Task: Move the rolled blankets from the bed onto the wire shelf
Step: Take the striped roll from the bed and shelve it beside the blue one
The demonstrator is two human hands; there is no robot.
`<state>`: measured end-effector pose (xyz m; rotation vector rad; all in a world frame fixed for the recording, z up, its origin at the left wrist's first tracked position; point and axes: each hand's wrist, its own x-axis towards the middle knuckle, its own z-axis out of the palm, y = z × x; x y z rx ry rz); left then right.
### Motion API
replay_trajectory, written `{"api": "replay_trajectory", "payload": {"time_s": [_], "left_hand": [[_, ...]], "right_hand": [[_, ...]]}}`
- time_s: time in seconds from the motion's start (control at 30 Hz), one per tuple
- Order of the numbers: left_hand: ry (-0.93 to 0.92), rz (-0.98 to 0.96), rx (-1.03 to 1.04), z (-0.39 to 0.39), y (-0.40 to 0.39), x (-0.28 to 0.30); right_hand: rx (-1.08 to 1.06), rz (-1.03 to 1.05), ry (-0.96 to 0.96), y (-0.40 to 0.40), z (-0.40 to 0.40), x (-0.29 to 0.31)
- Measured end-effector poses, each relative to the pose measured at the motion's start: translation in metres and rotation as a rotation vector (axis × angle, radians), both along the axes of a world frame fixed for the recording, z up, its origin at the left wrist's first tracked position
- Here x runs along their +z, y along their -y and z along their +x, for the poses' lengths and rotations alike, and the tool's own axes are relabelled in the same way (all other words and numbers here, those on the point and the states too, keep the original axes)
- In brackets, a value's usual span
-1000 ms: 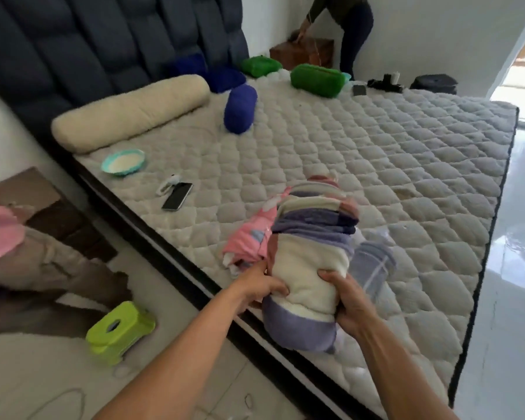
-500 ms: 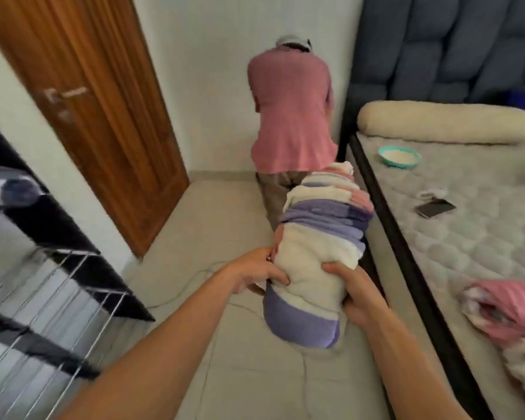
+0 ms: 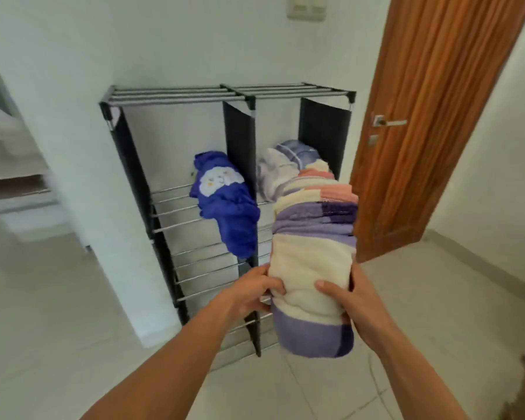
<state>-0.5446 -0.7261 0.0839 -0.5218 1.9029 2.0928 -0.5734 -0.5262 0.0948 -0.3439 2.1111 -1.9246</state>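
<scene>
Roll [image 3: 312, 262]: striped blanket in cream, purple and pink, rolled tight; held on end in the air in front of the rack, lower end toward the camera, upper end leaning toward the right bay; touching no rung.
Left hand [image 3: 252, 291]: clasps the roll's left side low down, fingers curled round the cream band, thumb on the front.
Right hand [image 3: 352, 301]: clasps the roll's right side at about the same height, thumb pressed across the cream front, fingers wrapped behind and out of sight.
Rack [image 3: 176, 95]: black frame with silver rungs, two bays side by side, several tiers, standing against the white wall; fabric panels at the sides and in the middle.
Blue blanket [image 3: 225, 207]: rolled, with a white cloud-face patch; lying on the upper rungs of the left bay against the middle panel, front end drooping over the edge.
Pale blanket [image 3: 273, 174]: lilac and white, rolled; resting in the right bay on the same tier, partly hidden behind the roll.
Door [image 3: 437, 116]: brown wood, closed, just right of the rack; metal handle [image 3: 388, 122] on its left edge.
Floor [image 3: 58, 344]: pale tiles.
Switch plate [image 3: 306, 7]: on the wall above, blurred.
</scene>
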Motion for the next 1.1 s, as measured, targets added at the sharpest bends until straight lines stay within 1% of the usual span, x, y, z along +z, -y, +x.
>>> {"api": "replay_trajectory", "payload": {"time_s": [0.17,0.27,0.4,0.53,0.67,0.83,0.97,1.1], "left_hand": [[-0.077,0.104,0.380,-0.002,0.057,0.008],[-0.126,0.143,0.595,-0.001,0.087,0.012],[-0.190,0.184,0.895,-0.005,0.119,0.017],[-0.244,0.137,1.134,-0.020,0.147,0.029],[-0.292,0.133,1.203,-0.037,0.178,0.038],[-0.342,0.077,1.235,-0.065,0.215,0.043],[-0.354,0.064,1.257,-0.081,0.238,0.051],[-0.342,0.041,1.234,-0.093,0.248,0.054]], "right_hand": [[0.333,0.021,-0.147,0.082,-0.058,0.021],[0.484,0.024,-0.208,0.128,-0.081,0.033],[0.589,0.019,-0.225,0.184,-0.097,0.037],[0.590,0.064,-0.215,0.236,-0.112,0.038],[0.552,0.087,-0.204,0.275,-0.129,0.041],[0.524,0.230,-0.243,0.314,-0.148,0.052],[0.532,0.256,-0.239,0.333,-0.148,0.046],[0.417,0.257,-0.214,0.348,-0.150,0.037]]}}
